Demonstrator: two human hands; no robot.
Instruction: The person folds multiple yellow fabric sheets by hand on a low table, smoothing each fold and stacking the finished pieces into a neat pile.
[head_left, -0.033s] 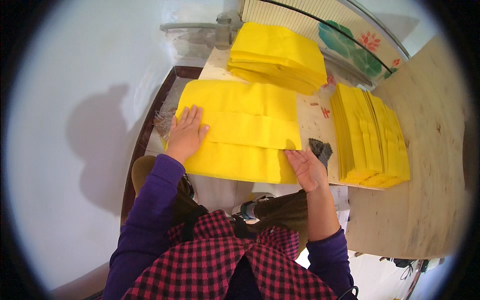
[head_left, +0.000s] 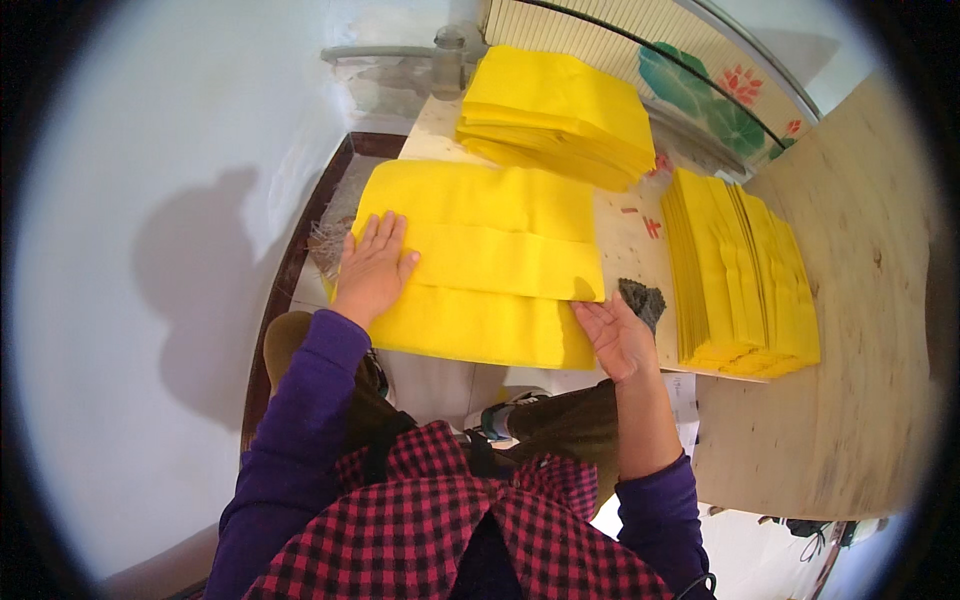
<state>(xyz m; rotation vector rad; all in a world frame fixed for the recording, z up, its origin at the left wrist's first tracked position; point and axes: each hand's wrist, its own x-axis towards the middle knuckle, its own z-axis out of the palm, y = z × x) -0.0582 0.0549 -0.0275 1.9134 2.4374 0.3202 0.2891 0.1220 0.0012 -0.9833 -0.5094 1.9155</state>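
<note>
A yellow fabric sheet (head_left: 470, 260), felt-like and folded, lies in front of me, its near edge reaching past the board toward my knees. One flap overlaps the lower layer, leaving a step across the middle. My left hand (head_left: 370, 270) rests flat on the sheet's left side, fingers stretched out and thumb apart. At the right end of the flap's edge is my right hand (head_left: 618, 338), palm partly turned up. Its fingers are extended against the lower layer near the flap's corner, not closed round it.
Behind the sheet sits a thick yellow stack (head_left: 560, 100) of folded fabric. More yellow bundles (head_left: 735, 270) stand at the right. A dark grey cloth scrap (head_left: 642, 303) lies beside my right hand. A glass jar (head_left: 448, 60) stands at the back; a white wall (head_left: 150, 300) bounds the left.
</note>
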